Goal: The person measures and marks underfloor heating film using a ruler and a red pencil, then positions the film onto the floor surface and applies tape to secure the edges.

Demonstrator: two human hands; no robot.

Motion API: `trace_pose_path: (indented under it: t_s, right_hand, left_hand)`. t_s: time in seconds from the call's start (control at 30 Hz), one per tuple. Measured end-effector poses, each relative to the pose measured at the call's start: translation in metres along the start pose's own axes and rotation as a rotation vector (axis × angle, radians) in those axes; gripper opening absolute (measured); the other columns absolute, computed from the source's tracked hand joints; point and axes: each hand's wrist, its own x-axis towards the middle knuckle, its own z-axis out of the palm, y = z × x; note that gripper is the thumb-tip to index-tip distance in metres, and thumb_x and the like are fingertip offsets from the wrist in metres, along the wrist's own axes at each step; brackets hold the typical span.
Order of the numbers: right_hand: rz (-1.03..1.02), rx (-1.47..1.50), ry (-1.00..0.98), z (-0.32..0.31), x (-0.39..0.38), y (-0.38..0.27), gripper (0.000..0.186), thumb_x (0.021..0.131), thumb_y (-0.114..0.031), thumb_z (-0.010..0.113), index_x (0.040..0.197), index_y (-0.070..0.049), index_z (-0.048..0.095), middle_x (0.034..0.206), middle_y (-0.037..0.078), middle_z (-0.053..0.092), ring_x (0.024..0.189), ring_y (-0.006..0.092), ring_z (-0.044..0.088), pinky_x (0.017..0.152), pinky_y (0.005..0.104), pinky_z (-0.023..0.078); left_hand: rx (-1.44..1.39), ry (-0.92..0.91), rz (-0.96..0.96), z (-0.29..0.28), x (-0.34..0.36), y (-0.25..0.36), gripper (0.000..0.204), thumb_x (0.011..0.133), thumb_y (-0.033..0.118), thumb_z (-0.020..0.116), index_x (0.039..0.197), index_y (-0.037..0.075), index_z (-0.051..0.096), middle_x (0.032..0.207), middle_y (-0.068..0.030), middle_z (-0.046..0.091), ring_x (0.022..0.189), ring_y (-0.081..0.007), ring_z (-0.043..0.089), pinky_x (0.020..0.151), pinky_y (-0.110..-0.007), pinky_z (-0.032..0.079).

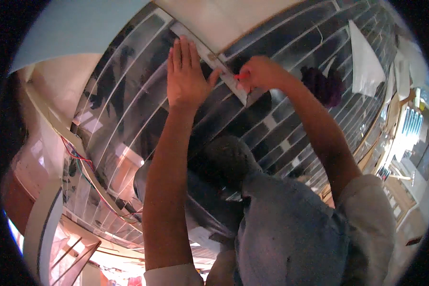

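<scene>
My left hand (pixel 185 76) lies flat, palm down, fingers stretched out, with its fingertips and thumb along a narrow greyish strip (pixel 208 56). The strip runs slantwise over a dark, glossy surface (pixel 143 62) marked with pale lines. Near the strip's lower right end, my right hand (pixel 262 74) is closed around a small red tool (pixel 242 76). Only a bit of red shows between the fingers, so its exact kind is hidden. Against the strip's far side lies a cream sheet (pixel 248 21).
A crumpled dark purple cloth (pixel 323 86) lies right of my right forearm, with a white angular offcut (pixel 365 62) beyond it. A pale blue-grey panel (pixel 81 31) covers the far left. Coloured wires (pixel 91 178) run along the left edge.
</scene>
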Motion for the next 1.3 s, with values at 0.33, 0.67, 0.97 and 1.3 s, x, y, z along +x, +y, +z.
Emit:
trace_pose_path:
  t_s: [0.33, 0.67, 0.97, 1.3]
  right_hand:
    - [-0.206, 0.304, 0.472, -0.039, 0.034, -0.016, 0.035, 0.093, -0.037, 0.064, 0.094, -0.003, 0.071, 0.077, 0.008, 0.072, 0.067, 0.0192, 0.065, 0.063, 0.0351, 0.05]
    - [-0.363, 0.405, 0.37, -0.104, 0.112, -0.088, 0.029, 0.095, -0.033, 0.061, 0.097, -0.006, 0.071, 0.076, 0.001, 0.068, 0.066, 0.0086, 0.058, 0.06, 0.0238, 0.046]
    - [-0.332, -0.01, 0.52, -0.103, 0.133, -0.087, 0.025, 0.093, -0.028, 0.06, 0.094, -0.004, 0.07, 0.073, 0.011, 0.065, 0.066, 0.0181, 0.061, 0.064, 0.0319, 0.047]
    - [-0.472, -0.159, 0.51, -0.105, 0.139, -0.102, 0.033, 0.094, -0.031, 0.053, 0.085, -0.003, 0.07, 0.072, 0.017, 0.067, 0.071, 0.0357, 0.066, 0.07, 0.0409, 0.051]
  left_hand:
    - [-0.072, -0.03, -0.035, -0.008, -0.004, -0.008, 0.091, 0.087, 0.053, 0.062, 0.146, -0.01, 0.035, 0.159, -0.0258, 0.026, 0.149, -0.0379, 0.024, 0.124, -0.047, 0.017]
    - [-0.089, -0.053, -0.041, -0.01, -0.005, -0.008, 0.093, 0.088, 0.056, 0.061, 0.147, -0.01, 0.035, 0.159, -0.026, 0.026, 0.149, -0.0376, 0.022, 0.124, -0.046, 0.016]
    - [-0.102, -0.059, -0.034, -0.006, -0.005, -0.008, 0.095, 0.089, 0.062, 0.058, 0.148, -0.009, 0.033, 0.16, -0.0253, 0.023, 0.15, -0.0384, 0.02, 0.124, -0.048, 0.014]
    - [-0.082, -0.071, -0.033, -0.005, -0.002, -0.008, 0.093, 0.09, 0.061, 0.056, 0.148, -0.008, 0.035, 0.161, -0.0241, 0.023, 0.15, -0.0375, 0.02, 0.124, -0.048, 0.014]
